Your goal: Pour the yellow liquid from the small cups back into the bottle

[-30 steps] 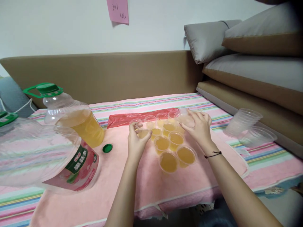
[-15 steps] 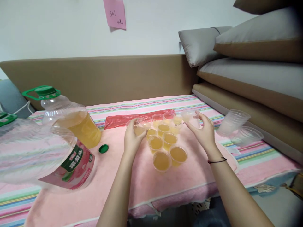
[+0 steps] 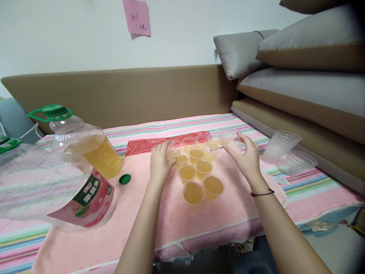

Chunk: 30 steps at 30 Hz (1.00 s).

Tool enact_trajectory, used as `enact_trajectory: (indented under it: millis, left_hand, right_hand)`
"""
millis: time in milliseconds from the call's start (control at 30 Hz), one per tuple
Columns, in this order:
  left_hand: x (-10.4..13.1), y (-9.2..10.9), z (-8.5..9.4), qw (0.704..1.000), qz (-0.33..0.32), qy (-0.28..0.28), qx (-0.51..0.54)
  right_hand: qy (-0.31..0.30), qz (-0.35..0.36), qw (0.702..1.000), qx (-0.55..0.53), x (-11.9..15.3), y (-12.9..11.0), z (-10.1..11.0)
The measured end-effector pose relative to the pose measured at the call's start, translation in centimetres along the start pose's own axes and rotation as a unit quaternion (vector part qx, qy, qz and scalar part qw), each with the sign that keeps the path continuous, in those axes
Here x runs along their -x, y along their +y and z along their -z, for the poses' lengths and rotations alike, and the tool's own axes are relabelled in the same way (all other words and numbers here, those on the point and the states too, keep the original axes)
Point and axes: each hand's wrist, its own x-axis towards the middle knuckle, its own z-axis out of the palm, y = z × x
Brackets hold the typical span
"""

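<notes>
Head view records the right hand, spread about a clear cup, now farther right of the filled cups, widening the gap, while the left hand curls beside a far-left cup; neither grip is verifiable.

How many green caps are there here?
3 in view: one cap on the rear bottle, one cap on the front bottle, and one loose cap lying on the pink cloth. Others may be hidden.
</notes>
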Motion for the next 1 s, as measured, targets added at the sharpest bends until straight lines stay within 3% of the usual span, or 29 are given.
enact_trajectory:
  millis: [1000]
  left_hand:
    - [0.03, 0.98, 0.14, 0.998, -0.030, -0.012, -0.047]
  right_hand:
    - [-0.004, 0.023, 1.000, 0.018, 0.35, 0.07, -0.21]
